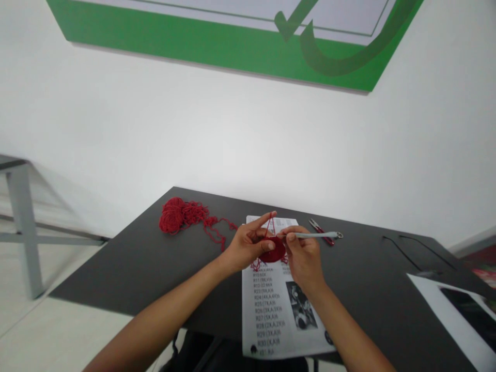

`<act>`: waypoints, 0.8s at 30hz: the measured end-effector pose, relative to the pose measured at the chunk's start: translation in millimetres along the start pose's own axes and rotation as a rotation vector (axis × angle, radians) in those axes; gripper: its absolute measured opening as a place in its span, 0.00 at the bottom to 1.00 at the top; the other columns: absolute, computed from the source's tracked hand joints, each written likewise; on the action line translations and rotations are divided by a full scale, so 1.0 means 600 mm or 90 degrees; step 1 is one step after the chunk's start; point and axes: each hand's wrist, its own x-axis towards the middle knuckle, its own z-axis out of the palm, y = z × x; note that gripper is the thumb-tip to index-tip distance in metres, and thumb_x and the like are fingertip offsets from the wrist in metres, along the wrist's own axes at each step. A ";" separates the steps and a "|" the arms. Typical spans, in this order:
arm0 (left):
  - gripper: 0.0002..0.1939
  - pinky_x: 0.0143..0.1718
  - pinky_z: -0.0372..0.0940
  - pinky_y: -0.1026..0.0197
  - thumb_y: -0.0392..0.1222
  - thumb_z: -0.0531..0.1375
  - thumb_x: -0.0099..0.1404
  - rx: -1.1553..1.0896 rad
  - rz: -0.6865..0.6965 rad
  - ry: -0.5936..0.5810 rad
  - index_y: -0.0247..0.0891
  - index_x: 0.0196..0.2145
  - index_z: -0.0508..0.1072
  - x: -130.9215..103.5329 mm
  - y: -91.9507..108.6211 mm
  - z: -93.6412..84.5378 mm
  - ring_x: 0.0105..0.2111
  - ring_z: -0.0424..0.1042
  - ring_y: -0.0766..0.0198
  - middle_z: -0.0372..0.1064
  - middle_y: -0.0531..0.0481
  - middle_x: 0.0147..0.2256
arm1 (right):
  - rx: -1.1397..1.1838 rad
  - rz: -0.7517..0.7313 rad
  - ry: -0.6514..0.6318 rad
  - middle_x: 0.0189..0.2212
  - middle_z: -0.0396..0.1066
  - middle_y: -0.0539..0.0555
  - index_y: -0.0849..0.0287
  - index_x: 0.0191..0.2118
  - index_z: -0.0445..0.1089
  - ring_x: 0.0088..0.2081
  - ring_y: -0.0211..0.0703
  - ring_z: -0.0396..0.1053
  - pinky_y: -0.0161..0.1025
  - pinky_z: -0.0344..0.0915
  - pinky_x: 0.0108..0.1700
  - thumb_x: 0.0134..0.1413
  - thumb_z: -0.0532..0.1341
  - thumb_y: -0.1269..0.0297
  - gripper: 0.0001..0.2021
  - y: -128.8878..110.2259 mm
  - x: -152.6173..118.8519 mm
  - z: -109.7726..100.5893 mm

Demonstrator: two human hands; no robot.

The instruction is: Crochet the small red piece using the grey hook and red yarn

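Observation:
My left hand (pixel 251 242) pinches a round red crochet piece (pixel 274 252) between thumb and fingers. Its index finger is raised, with a strand of red yarn (pixel 270 225) looped over it and running down to the piece. In my right hand (pixel 304 254) is a crochet hook with a grey handle (pixel 318 235), its tip at the upper edge of the red piece. Loose red strands hang below the work. Both hands are above a printed pattern sheet (pixel 267 310) with rows of text and a photo. The exact stitch at the hook's tip is too small to make out.
A ball of red yarn (pixel 173 215) with tangled strands lies at the table's back left. Small red-handled snips (pixel 321 231) rest behind my right hand. To the right are eyeglasses (pixel 420 258) and a white sheet (pixel 442 305) under a dark device (pixel 470 310). A white wall borders the dark table (pixel 155 279).

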 end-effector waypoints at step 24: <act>0.44 0.25 0.57 0.69 0.43 0.76 0.52 -0.010 -0.027 0.085 0.34 0.63 0.68 0.001 0.014 0.008 0.22 0.64 0.72 0.73 0.52 0.26 | -0.229 -0.203 0.033 0.32 0.78 0.52 0.54 0.34 0.75 0.36 0.47 0.76 0.43 0.71 0.41 0.62 0.64 0.51 0.12 -0.038 -0.005 0.004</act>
